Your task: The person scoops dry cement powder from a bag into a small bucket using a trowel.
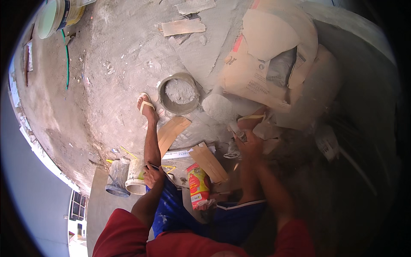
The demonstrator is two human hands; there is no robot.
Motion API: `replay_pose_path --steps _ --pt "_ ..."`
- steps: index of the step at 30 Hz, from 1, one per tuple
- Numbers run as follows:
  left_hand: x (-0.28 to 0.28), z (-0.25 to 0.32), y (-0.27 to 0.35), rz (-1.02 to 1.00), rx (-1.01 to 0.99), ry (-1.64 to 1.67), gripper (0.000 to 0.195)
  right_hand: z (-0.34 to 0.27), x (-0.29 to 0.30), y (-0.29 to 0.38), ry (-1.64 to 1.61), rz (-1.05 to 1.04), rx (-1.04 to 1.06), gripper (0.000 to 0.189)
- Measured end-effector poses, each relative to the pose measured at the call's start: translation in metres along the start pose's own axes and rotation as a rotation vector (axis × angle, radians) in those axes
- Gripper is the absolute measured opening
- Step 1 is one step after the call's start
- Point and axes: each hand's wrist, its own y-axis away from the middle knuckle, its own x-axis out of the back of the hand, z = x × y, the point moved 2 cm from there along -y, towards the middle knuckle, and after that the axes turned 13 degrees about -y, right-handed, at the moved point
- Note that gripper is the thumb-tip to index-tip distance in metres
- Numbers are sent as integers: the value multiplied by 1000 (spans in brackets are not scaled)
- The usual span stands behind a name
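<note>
My right hand (pixel 250 143) grips the handle of a masonry trowel (pixel 218 106). Its broad blade, coated in grey powder, lies low between a bucket and a paper sack. The round bucket (pixel 162 101) holds a mound of grey cement-like powder (pixel 179 91). A large brown paper cement sack (pixel 242 78) lies torn, with grey powder (pixel 280 69) showing through the tear. My left hand (pixel 152 175) rests on my left knee at the hem of the blue shorts (pixel 170 205), holding no tool. Dust blurs the area right of my right hand.
A red and yellow bag (pixel 197 184) and cardboard strips (pixel 173 131) lie between my legs. Two dirty pails (pixel 136 180) stand beside my left knee. Further off are a larger pail (pixel 51 19), a green hose (pixel 67 61) and torn paper pieces (pixel 183 27).
</note>
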Motion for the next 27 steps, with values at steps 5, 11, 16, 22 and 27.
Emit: replay_pose_path --steps 5,11,16,22,27 --pt "-6 -10 -5 -2 16 4 77 -17 -122 -10 -35 -423 -327 41" --pt "-6 6 -3 -11 -29 17 78 3 -229 -62 -447 -726 -988 40" --pt "-14 -8 -5 2 -4 12 78 -32 -221 -90 -764 -871 -1150 40" --pt "-9 2 -1 7 -37 28 77 -25 -141 -83 -461 -987 -1009 42" --pt "-14 -8 -4 1 -5 21 76 -66 16 -55 4 -685 -412 61"
